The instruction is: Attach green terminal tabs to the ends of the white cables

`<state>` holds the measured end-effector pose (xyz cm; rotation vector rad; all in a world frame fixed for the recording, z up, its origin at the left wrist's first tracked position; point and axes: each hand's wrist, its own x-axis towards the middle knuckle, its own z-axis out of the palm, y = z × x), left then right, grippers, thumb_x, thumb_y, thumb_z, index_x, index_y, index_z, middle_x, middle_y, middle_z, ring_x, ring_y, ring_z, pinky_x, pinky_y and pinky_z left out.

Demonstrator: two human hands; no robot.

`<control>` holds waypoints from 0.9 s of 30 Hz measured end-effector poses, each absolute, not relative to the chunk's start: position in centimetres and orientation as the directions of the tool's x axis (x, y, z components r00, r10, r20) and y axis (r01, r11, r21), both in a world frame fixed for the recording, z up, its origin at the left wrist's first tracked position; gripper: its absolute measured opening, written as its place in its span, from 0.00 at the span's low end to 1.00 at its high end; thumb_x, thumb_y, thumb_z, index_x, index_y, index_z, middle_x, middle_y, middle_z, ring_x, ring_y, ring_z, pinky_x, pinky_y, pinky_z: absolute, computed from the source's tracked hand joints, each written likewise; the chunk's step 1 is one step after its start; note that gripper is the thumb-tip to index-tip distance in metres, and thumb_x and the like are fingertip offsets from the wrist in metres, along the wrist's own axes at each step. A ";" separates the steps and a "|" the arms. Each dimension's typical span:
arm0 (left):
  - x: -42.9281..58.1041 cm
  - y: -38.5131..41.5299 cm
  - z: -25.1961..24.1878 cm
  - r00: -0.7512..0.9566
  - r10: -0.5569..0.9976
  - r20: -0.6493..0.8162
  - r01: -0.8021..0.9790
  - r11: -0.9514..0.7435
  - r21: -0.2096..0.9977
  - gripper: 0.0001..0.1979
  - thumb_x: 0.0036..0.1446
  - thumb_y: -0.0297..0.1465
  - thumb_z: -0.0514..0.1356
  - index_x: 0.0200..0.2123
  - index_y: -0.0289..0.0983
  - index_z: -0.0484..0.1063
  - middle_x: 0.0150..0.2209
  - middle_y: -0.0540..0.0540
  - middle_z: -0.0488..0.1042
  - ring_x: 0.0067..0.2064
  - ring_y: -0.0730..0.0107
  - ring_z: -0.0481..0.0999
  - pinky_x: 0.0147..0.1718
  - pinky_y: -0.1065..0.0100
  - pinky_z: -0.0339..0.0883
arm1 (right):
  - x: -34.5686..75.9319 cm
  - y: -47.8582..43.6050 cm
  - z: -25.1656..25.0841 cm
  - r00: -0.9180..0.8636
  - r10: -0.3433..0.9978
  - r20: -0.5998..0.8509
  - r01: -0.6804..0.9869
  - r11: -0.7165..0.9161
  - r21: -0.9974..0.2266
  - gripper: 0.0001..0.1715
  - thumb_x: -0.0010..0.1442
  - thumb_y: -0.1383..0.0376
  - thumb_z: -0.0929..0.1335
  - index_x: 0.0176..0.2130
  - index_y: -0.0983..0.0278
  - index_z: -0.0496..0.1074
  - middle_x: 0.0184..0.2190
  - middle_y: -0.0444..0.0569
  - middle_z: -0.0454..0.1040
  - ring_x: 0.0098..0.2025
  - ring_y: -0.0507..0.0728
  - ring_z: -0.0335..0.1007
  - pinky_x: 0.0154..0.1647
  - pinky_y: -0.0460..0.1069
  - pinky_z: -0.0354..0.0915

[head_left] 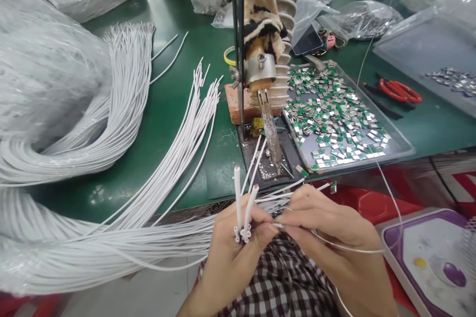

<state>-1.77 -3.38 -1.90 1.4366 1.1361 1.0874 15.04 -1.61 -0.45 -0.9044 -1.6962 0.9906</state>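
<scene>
On bench: cable bundles left, soldering iron mid, connectors in tray right, pliers right of tray.

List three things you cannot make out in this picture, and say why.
Head view: the full shape of the small white piece between left hand and right hand; they cover it.
Head view: where the white cables run at far left; edge cuts them off.
Head view: any lettering on the green circuit boards; too small.

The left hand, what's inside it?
Inside the left hand are white cables, with ends poking out and two standing taller. The hand covers the middle of the bunch, so I can't count them all.
</scene>
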 end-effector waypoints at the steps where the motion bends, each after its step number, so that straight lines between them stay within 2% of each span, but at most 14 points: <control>1: -1.8 -3.3 -1.9 0.164 0.984 0.072 0.119 -0.092 0.989 0.11 0.64 0.32 0.59 0.28 0.38 0.71 0.25 0.52 0.64 0.27 0.73 0.64 0.27 0.70 0.54 | 15.1 -1.6 -0.5 -0.282 0.895 0.345 0.122 0.390 -0.912 0.16 0.58 0.78 0.68 0.40 0.59 0.77 0.29 0.44 0.76 0.32 0.52 0.70 0.32 0.49 0.69; 7: -1.8 -2.8 -1.9 0.160 0.985 0.061 0.174 -0.089 0.981 0.12 0.63 0.32 0.60 0.26 0.37 0.71 0.23 0.51 0.66 0.25 0.72 0.65 0.25 0.69 0.55 | 15.2 -1.3 -0.3 -0.281 0.896 0.344 0.195 0.405 -0.893 0.13 0.60 0.77 0.68 0.37 0.60 0.76 0.27 0.43 0.75 0.31 0.51 0.68 0.31 0.47 0.67; 12: -1.6 -2.6 -2.3 0.115 0.983 0.143 0.133 -0.157 0.979 0.07 0.59 0.31 0.65 0.28 0.38 0.75 0.24 0.51 0.70 0.26 0.72 0.68 0.26 0.70 0.58 | 15.0 -1.7 0.1 -0.278 0.952 0.124 0.246 0.195 -0.949 0.11 0.63 0.72 0.64 0.29 0.62 0.68 0.24 0.40 0.66 0.26 0.49 0.61 0.24 0.45 0.59; 15: -1.5 -2.5 -2.8 0.085 0.982 0.167 0.094 -0.175 0.980 0.04 0.57 0.29 0.66 0.29 0.39 0.77 0.25 0.51 0.71 0.27 0.72 0.69 0.27 0.70 0.60 | 15.4 -1.6 0.5 -0.310 0.947 0.078 0.318 0.181 -0.931 0.14 0.66 0.70 0.62 0.28 0.62 0.65 0.24 0.40 0.63 0.24 0.48 0.59 0.25 0.44 0.59; 17: -1.6 -2.5 -3.1 0.058 0.984 0.166 0.064 -0.170 0.983 0.02 0.57 0.28 0.66 0.32 0.41 0.79 0.27 0.51 0.72 0.29 0.72 0.70 0.27 0.71 0.60 | 16.3 -0.7 0.4 -0.230 0.961 0.151 0.442 0.242 -0.864 0.13 0.67 0.69 0.61 0.29 0.62 0.66 0.24 0.40 0.66 0.25 0.49 0.62 0.27 0.45 0.60; 18: -1.7 -2.5 -3.2 0.039 0.987 0.157 0.049 -0.159 0.986 0.03 0.58 0.28 0.65 0.33 0.42 0.79 0.29 0.51 0.72 0.29 0.73 0.70 0.27 0.72 0.60 | 17.0 0.1 0.2 -0.151 0.964 0.220 0.552 0.266 -0.790 0.12 0.67 0.68 0.62 0.30 0.62 0.67 0.26 0.41 0.69 0.27 0.50 0.64 0.29 0.46 0.61; 20: -1.7 -2.5 -3.3 0.018 0.990 0.139 0.026 -0.140 0.990 0.04 0.59 0.28 0.65 0.35 0.42 0.79 0.31 0.50 0.71 0.31 0.73 0.70 0.28 0.72 0.61 | 18.5 2.1 -0.6 -0.014 0.917 0.398 0.799 0.250 -0.547 0.08 0.65 0.66 0.64 0.34 0.62 0.71 0.31 0.47 0.74 0.32 0.55 0.67 0.34 0.50 0.60; 21: -1.7 -2.5 -3.3 0.020 0.991 0.134 0.023 -0.135 0.991 0.04 0.59 0.28 0.64 0.35 0.42 0.79 0.33 0.50 0.71 0.32 0.72 0.71 0.29 0.72 0.62 | 19.3 3.2 -1.1 -0.028 0.909 0.417 0.877 0.222 -0.426 0.07 0.64 0.65 0.65 0.35 0.63 0.72 0.33 0.50 0.75 0.36 0.59 0.68 0.36 0.52 0.60; 22: -1.7 -2.5 -3.3 0.025 0.991 0.131 0.033 -0.131 0.991 0.04 0.59 0.27 0.64 0.35 0.42 0.80 0.34 0.49 0.71 0.34 0.71 0.72 0.31 0.72 0.63 | 20.0 4.2 -1.6 -0.056 0.928 0.367 0.919 0.192 -0.345 0.06 0.62 0.65 0.66 0.34 0.63 0.73 0.33 0.52 0.75 0.38 0.61 0.68 0.35 0.53 0.59; 24: -1.6 -2.4 -3.2 0.024 0.992 0.125 0.075 -0.126 0.989 0.05 0.58 0.27 0.64 0.34 0.41 0.80 0.38 0.47 0.72 0.37 0.68 0.74 0.34 0.70 0.65 | 20.9 6.0 -2.5 -0.122 0.946 0.299 0.928 0.216 -0.304 0.07 0.59 0.67 0.67 0.28 0.63 0.72 0.28 0.51 0.73 0.35 0.61 0.67 0.32 0.52 0.57; 27: -1.3 -2.4 -3.2 -0.010 0.994 0.110 0.131 -0.108 0.985 0.05 0.59 0.26 0.62 0.33 0.40 0.79 0.40 0.45 0.74 0.40 0.64 0.75 0.38 0.67 0.67 | 21.4 7.2 -3.1 -0.154 0.946 0.286 0.904 0.252 -0.346 0.09 0.57 0.70 0.66 0.26 0.62 0.70 0.24 0.47 0.72 0.30 0.58 0.66 0.29 0.50 0.55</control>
